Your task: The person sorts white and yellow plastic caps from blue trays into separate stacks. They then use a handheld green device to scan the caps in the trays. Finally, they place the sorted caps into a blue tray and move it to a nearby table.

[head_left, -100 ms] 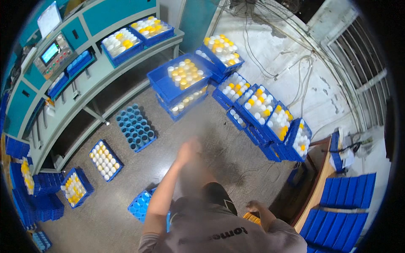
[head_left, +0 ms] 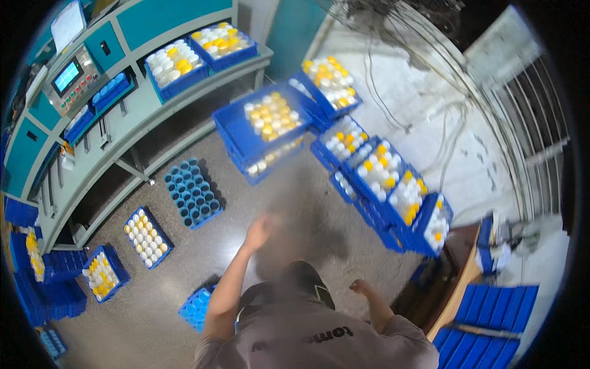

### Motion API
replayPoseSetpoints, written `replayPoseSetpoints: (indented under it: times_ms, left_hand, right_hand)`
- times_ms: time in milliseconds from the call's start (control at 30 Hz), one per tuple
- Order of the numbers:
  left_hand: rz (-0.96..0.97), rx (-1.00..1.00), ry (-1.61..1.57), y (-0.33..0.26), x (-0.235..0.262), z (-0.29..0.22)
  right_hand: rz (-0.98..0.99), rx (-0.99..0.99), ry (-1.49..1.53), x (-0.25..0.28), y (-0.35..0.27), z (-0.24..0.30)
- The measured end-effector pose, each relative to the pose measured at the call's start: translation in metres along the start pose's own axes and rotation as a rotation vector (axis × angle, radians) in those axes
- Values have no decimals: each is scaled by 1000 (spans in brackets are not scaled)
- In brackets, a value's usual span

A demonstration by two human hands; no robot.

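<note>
My left hand (head_left: 261, 231) is held out low over the grey floor, in front of my body. It is blurred behind a hazy patch, so its fingers cannot be made out; no object shows in it. Off to my right side hangs my right hand (head_left: 361, 286), small in view, its fingers loosely bent and holding nothing visible. Ahead of the left hand stands a stack of blue crates (head_left: 236, 132), the top one partly filled with white and yellow round-ended pieces (head_left: 270, 117). Neither hand touches anything I can see.
At left on the floor lie a tray of blue-green cups (head_left: 192, 194), a crate of white and yellow pieces (head_left: 146, 237) and a crate of light blue cups (head_left: 196, 307). A curved workbench (head_left: 132, 129) with a control panel stands beyond. Stacked crates (head_left: 375, 169) line the right wall.
The view has shifted slightly. My left hand has moved a little left, and my right hand has swung forward and inward. The orange-yellow item by my right hand is out of sight.
</note>
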State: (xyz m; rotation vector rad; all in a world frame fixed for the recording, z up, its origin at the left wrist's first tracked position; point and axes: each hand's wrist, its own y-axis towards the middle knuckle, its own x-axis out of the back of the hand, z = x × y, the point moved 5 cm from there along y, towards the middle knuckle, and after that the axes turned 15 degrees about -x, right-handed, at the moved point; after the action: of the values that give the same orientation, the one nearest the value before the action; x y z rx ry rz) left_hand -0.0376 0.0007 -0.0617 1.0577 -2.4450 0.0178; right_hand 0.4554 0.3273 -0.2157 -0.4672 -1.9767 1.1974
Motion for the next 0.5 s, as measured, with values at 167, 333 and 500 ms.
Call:
replayPoseSetpoints:
  times_ms: [167, 333, 500]
  left_hand:
    - [790, 546, 436, -87, 78, 139]
    - [267, 807, 480, -103, 236, 195]
    - [-253, 571, 584, 132, 421, 259]
  right_hand:
    - [-328, 318, -148, 279, 48, 197]
    - [-597, 735, 28, 559, -54, 492]
    - [-694, 1085, 74, 707, -165, 761]
